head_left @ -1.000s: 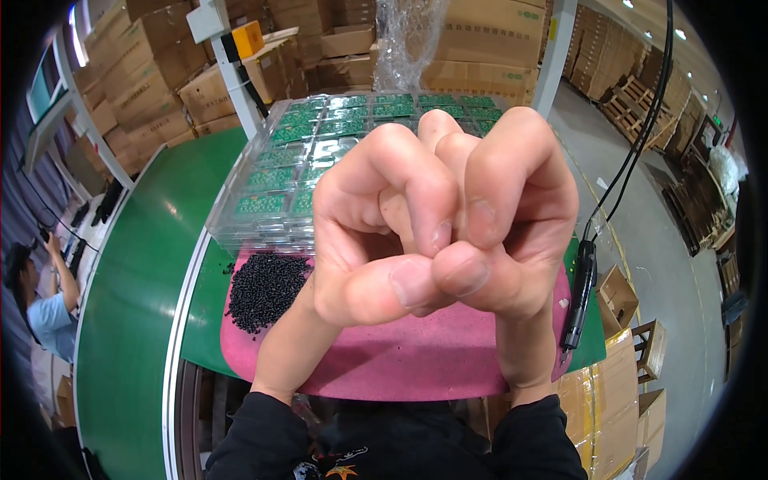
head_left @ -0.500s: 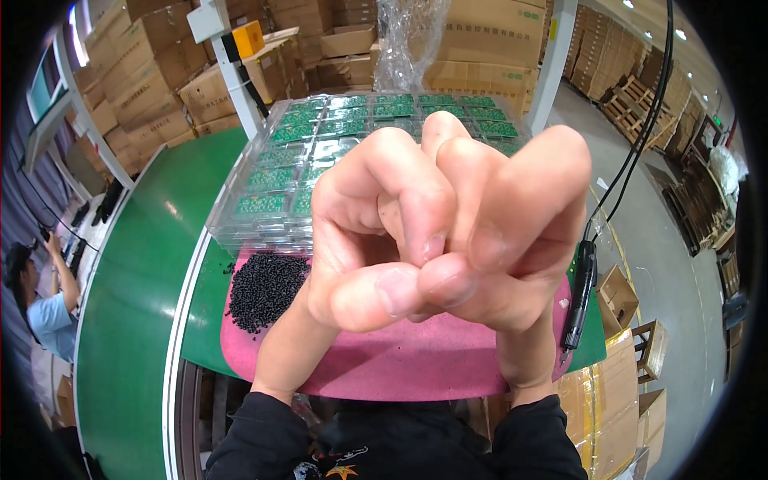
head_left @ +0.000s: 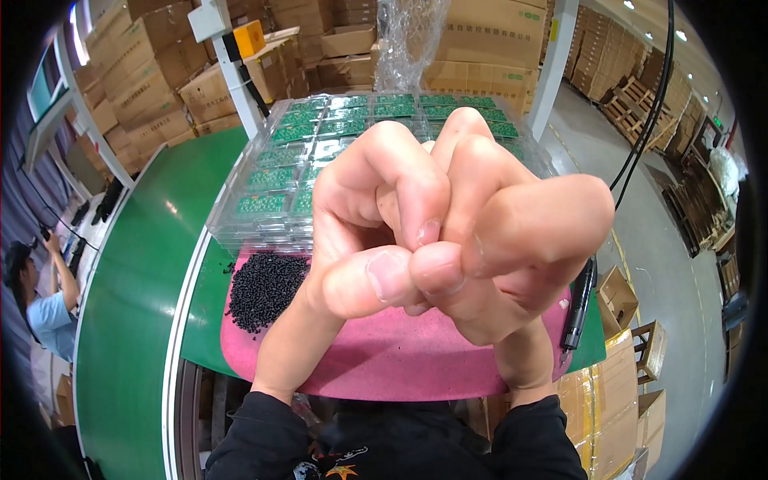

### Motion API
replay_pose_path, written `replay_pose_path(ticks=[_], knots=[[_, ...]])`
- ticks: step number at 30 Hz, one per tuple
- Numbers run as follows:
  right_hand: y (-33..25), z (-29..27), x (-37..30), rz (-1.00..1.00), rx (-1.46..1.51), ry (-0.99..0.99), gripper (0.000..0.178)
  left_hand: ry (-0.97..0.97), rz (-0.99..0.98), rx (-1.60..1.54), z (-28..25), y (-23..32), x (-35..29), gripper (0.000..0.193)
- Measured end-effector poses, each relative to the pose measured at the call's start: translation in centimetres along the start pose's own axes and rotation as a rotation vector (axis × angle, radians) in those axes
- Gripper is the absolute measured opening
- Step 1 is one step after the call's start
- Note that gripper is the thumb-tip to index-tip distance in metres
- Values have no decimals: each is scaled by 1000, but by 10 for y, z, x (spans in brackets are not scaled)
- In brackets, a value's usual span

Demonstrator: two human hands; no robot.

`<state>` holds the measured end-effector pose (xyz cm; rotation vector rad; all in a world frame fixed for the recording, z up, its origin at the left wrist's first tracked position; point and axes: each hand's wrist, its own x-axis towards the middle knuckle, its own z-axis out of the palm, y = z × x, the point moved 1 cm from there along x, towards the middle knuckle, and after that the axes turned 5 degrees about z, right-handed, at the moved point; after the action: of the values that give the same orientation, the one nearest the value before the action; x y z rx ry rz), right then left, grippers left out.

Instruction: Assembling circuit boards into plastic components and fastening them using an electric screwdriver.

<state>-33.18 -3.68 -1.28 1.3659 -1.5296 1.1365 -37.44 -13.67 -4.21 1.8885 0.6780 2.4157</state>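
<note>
Close to the camera, above a pink mat (head_left: 392, 364), both my hands are raised with their fingertips meeting. My left hand (head_left: 352, 192) is closed, its thumb and curled forefinger pinched together. My right hand (head_left: 528, 232) is closed too, its thumb tip against the left thumb. Whatever lies between the fingertips, if anything, is hidden. A heap of small black pieces (head_left: 268, 292) lies on the mat's left side. Behind the hands stand stacked clear plastic trays (head_left: 256, 232) holding green circuit boards (head_left: 276, 178), partly covered by my fingers.
A black pen-shaped power screwdriver (head_left: 576, 316) on a cable is at the mat's right edge. To the left runs a green belt surface (head_left: 136, 312), with another person (head_left: 52, 308) beyond it. Cardboard boxes (head_left: 480, 40) are piled behind; an open carton (head_left: 616, 300) stands at right.
My right hand has shifted slightly to the right and its forefinger knuckle has swung outward. The fingertips of both hands still meet, and the left hand has barely moved.
</note>
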Motion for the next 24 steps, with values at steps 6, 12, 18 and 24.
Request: replay_pose_path(ticks=[6,12,18,24], knots=[[-8,3,6,64,-63,70,40,111,147,-194,10,-9,5,14],[-9,10,7,60,-110,116,48,90,30,-16,-2,-5,0,13],[-4,12,4,-20,-127,159,44,107,163,-228,16,-8,11,15],[-8,5,4,-28,-207,160,37,39,74,-215,8,4,3,17]])
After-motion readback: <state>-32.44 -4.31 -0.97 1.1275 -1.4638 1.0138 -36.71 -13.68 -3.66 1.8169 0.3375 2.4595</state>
